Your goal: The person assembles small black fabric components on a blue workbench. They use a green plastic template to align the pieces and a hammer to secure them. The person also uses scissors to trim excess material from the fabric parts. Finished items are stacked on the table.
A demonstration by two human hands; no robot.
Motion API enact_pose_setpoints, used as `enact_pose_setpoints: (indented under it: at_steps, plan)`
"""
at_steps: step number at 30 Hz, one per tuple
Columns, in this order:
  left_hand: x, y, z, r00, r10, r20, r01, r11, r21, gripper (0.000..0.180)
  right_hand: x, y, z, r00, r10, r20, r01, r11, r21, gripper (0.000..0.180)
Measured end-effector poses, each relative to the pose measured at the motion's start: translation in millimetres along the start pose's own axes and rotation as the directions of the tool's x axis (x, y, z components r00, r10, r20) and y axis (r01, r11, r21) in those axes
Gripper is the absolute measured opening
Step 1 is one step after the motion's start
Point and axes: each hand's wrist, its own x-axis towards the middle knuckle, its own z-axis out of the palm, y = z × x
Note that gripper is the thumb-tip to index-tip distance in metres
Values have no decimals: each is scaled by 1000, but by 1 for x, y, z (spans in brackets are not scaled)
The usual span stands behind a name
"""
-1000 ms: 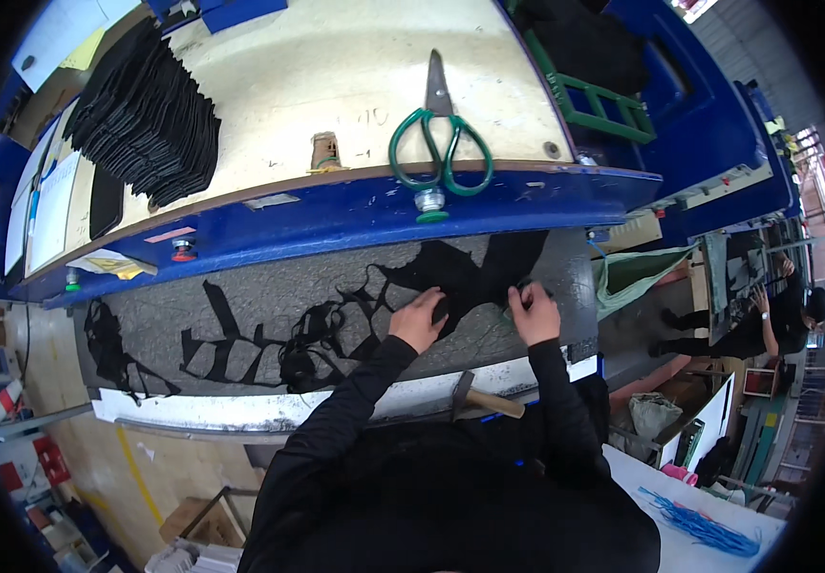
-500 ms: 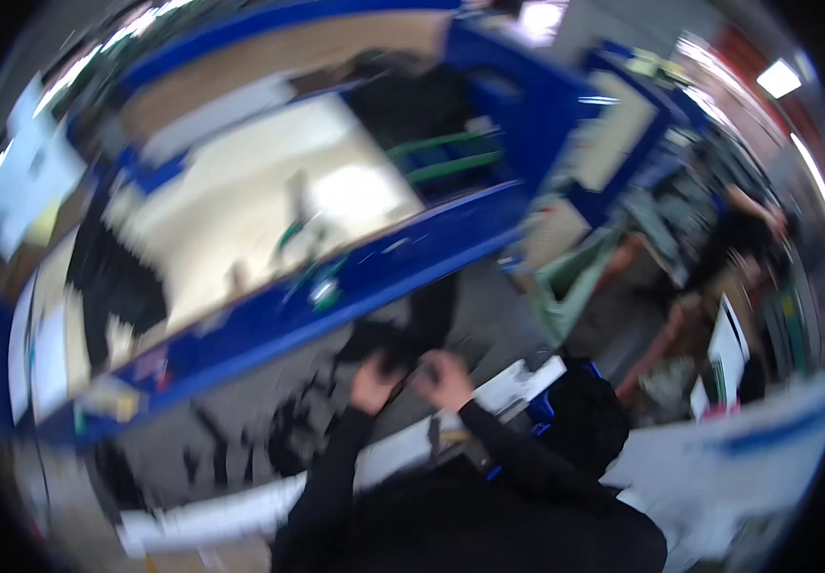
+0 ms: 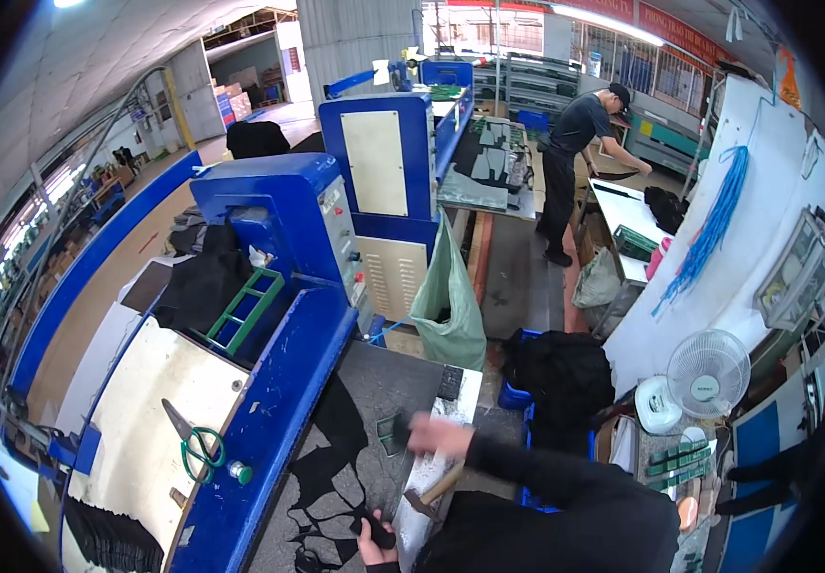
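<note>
My left hand point(image 3: 374, 546) is closed on a small black fabric piece point(image 3: 370, 531), at the lower edge of the dark work surface. Beside it lies a black fabric offcut point(image 3: 331, 477) with cut-out holes. My right hand point(image 3: 439, 436) is smeared by motion over the white ledge point(image 3: 419, 516). A small dark shape shows at its fingertips, but whether it is held cannot be made out. Just left of those fingers lies a small green-edged cutting die point(image 3: 389, 441). Under my right forearm a hammer point(image 3: 434, 489) with a wooden handle rests on the ledge.
A blue press machine point(image 3: 283, 325) stands at left, with green-handled scissors point(image 3: 194, 444) and a green frame point(image 3: 245, 310) on it. Beyond are a pale green sack point(image 3: 449, 306) and a person point(image 3: 570, 158) at a table. Blue crates with black material point(image 3: 560, 377) and a fan point(image 3: 708, 372) stand right.
The view has swung right and steadied. My hands, close together before, are now apart: the right over the white ledge, the left nearer the lower edge.
</note>
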Motion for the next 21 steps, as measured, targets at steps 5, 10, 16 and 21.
enact_pose_setpoints:
  at_steps: [5,10,16,21]
  plan:
    - [23,6,35,976,-121,179,139,986,-92,37,-29,35,-186,241,857,-456,289,385,876,15]
    - [12,40,110,911,-116,397,156,985,-70,56,31,-33,-156,637,744,-202,53,219,974,10]
    - [18,59,187,865,-26,501,69,995,-66,72,60,-49,-65,829,395,396,-506,832,228,29]
    - [22,49,220,883,55,467,-1,993,-115,70,80,-31,-168,815,302,494,-572,552,607,54]
